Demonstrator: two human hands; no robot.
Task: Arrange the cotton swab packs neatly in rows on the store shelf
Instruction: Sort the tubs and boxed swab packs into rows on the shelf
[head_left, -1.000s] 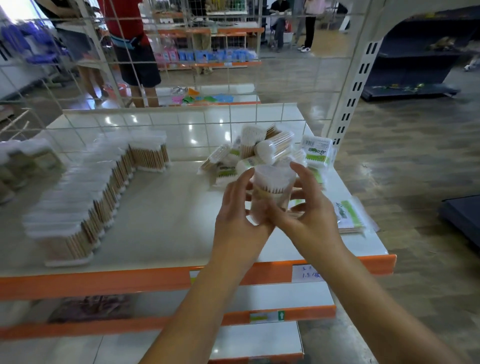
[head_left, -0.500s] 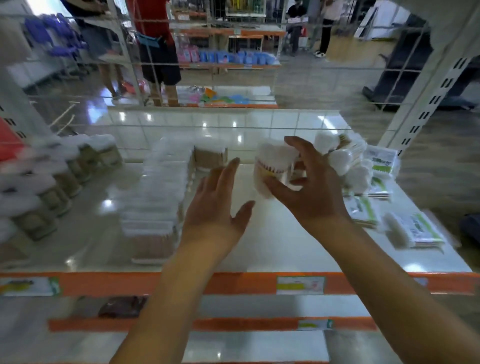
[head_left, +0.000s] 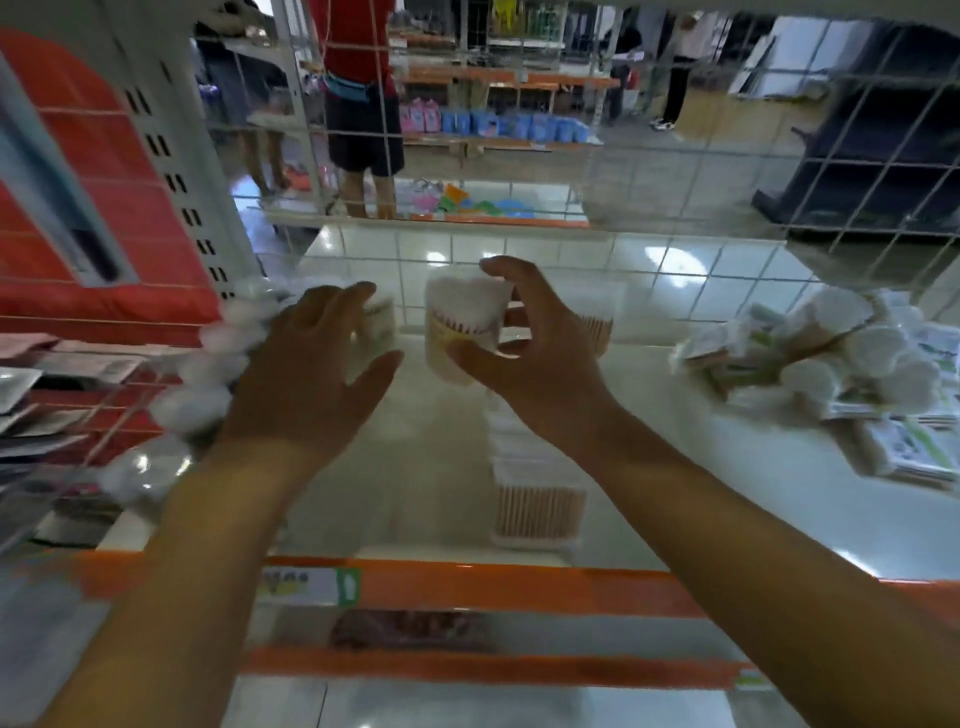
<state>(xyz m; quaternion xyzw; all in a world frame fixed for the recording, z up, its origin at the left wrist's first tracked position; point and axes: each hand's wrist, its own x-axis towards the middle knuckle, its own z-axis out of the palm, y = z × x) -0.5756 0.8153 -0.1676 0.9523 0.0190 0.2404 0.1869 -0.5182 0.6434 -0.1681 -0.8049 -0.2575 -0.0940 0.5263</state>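
At the far left a red panel (head_left: 104, 208) and a perforated white upright (head_left: 192, 171) closed that side of the shelf (head_left: 436, 467). A blurred row of round swab packs (head_left: 208, 364) ran along the left edge, from the front toward the back. The left hand (head_left: 306, 374) hovered over the far end of that row, fingers (head_left: 332, 306) spread and relaxed, holding nothing; whether they touched the pack beneath could not be told. Bare shelf lay between the two forearms. The right hand (head_left: 530, 353) held a round cotton swab pack (head_left: 462, 332) above the shelf's middle rear, thumb below and fingers curled over the top. Its label was too blurred to read. A row of box packs (head_left: 535, 499) ran front to back just right of centre. A loose pile of swab packs (head_left: 831, 364) with green-and-white labels, unreadable, lay at the right. A wire grid (head_left: 675, 156) bounded the back. The orange front lip (head_left: 493, 587) carried a price tag (head_left: 306, 584), its writing illegible.
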